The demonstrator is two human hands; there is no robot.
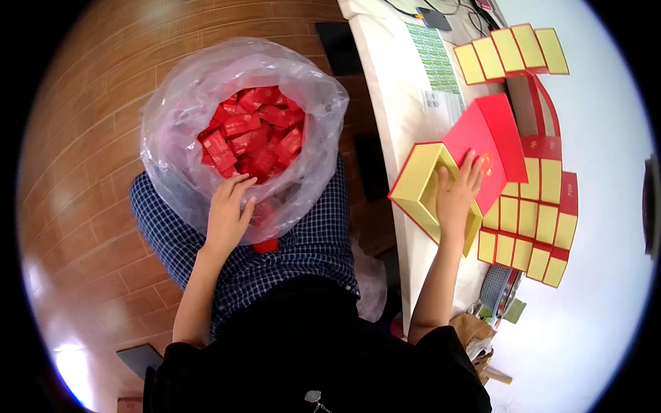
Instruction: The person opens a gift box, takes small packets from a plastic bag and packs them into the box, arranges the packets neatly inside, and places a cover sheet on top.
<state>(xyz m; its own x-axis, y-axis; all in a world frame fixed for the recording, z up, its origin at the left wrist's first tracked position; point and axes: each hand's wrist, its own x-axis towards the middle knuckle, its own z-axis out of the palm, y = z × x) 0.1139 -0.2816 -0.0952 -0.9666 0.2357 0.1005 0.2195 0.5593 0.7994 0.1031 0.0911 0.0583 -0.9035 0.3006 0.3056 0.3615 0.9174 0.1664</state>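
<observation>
A large clear plastic bag (pixel 165 131) stands open between the person's knees, holding many small red packets (pixel 251 134). My left hand (pixel 231 210) rests at the bag's near rim, fingers apart, close to the packets and holding none. On the table to the right, a red and yellow box (pixel 416 179) lies tilted with its red lid (pixel 506 138) folded back. My right hand (pixel 458 196) reaches over the box's opening, fingers spread, with its fingertips against the inside of the lid. No packet shows in the box, though the hand hides part of it.
Stacked yellow and red boxes (pixel 527 217) stand along the table's (pixel 375 69) far side, with another row (pixel 506 51) farther up. Printed green sheets (pixel 434 58), a phone (pixel 434 18) and cables lie at the top. A brown paper bag (pixel 471 334) is at the lower right.
</observation>
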